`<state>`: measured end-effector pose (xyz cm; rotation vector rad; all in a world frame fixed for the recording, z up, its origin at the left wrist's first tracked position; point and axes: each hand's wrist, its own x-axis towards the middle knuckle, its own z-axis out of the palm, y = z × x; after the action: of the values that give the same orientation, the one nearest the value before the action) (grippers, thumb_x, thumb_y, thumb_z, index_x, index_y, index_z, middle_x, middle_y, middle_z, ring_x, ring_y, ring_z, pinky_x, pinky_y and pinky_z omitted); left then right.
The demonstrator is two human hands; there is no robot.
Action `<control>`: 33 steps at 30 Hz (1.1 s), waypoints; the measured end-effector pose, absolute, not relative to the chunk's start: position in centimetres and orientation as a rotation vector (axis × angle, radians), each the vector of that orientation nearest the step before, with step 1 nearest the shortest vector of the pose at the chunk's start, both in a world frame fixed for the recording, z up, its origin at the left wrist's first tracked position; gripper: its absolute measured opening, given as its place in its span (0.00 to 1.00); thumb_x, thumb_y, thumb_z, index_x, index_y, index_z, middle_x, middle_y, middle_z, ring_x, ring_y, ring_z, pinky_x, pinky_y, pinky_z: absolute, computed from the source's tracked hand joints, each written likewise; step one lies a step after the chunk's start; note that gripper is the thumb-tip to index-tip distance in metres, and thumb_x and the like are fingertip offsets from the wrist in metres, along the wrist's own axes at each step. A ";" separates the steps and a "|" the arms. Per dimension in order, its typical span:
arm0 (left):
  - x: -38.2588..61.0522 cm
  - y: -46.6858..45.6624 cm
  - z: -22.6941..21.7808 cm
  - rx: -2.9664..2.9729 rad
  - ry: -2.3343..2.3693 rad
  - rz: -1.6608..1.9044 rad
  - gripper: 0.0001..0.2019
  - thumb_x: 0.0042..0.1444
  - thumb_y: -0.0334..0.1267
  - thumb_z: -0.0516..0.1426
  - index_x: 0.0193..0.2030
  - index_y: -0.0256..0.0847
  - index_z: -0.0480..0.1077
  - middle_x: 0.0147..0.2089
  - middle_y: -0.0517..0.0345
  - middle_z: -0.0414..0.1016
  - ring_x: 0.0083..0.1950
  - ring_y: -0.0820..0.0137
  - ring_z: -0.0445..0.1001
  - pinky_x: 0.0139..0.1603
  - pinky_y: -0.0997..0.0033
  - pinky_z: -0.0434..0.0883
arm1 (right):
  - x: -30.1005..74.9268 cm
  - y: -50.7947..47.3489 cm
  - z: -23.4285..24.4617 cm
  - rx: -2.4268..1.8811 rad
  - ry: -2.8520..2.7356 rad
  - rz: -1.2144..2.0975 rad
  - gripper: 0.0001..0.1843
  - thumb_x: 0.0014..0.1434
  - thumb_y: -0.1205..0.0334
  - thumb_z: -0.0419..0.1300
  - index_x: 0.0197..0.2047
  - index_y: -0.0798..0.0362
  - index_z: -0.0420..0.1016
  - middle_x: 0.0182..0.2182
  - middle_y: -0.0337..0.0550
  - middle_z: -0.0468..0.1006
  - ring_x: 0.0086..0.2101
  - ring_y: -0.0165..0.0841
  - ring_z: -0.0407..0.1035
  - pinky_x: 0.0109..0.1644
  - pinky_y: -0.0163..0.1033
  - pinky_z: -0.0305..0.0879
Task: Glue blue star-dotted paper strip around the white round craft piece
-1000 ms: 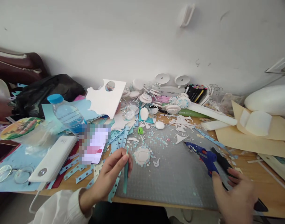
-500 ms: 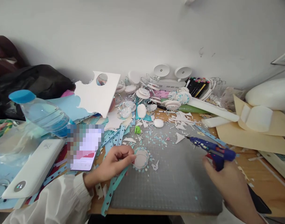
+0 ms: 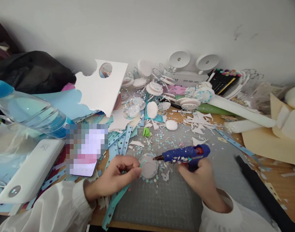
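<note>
My left hand (image 3: pixel 120 175) is closed in a pinch, thumb and forefinger at the left edge of a round white disc (image 3: pixel 148 170). What the fingertips pinch, if anything, is too small to make out. Pale blue paper stars ring the disc's rim. A teal punched paper strip (image 3: pixel 113 206) runs out from beneath that hand. My right hand (image 3: pixel 199 177) is wrapped round the handle of a blue hot glue gun (image 3: pixel 177 154). Its dark nozzle points left, over the upper right rim of the disc. Whether the nozzle touches the rim, I cannot tell.
A grey cutting mat (image 3: pixel 166 199) carries scattered paper stars and scraps. A phone (image 3: pixel 89 151), a white power bank (image 3: pixel 33 169) and a tilted bottle (image 3: pixel 33 112) lie left. White discs (image 3: pixel 154 88) pile at the back. A long black object (image 3: pixel 261 190) lies right.
My right hand has brought the glue gun leftward, from the mat's right side to the disc. My left hand stays at the disc's edge. The view has shifted slightly.
</note>
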<state>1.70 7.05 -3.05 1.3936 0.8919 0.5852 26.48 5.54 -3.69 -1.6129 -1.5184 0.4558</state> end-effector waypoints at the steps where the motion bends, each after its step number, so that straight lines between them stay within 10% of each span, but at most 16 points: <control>1: 1.7 7.1 -3.0 1.401 0.883 0.569 0.19 0.61 0.48 0.54 0.25 0.36 0.64 0.21 0.64 0.58 0.19 0.78 0.60 0.18 0.80 0.60 | 26.4 5.3 -4.1 -1.604 -1.531 0.450 0.14 0.43 0.62 0.58 0.12 0.49 0.58 0.08 0.33 0.59 0.11 0.26 0.55 0.14 0.32 0.53; 33: 2.1 6.9 -2.7 1.459 0.851 0.551 0.20 0.60 0.46 0.53 0.21 0.38 0.61 0.19 0.63 0.55 0.20 0.77 0.55 0.19 0.77 0.54 | 26.6 4.9 -5.1 -1.545 -1.697 0.287 0.08 0.45 0.63 0.59 0.18 0.49 0.64 0.11 0.33 0.66 0.13 0.29 0.62 0.17 0.33 0.59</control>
<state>2.12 6.95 -2.70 1.4594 0.8513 0.5511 26.56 4.86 -5.05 -1.5447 -1.6965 0.2865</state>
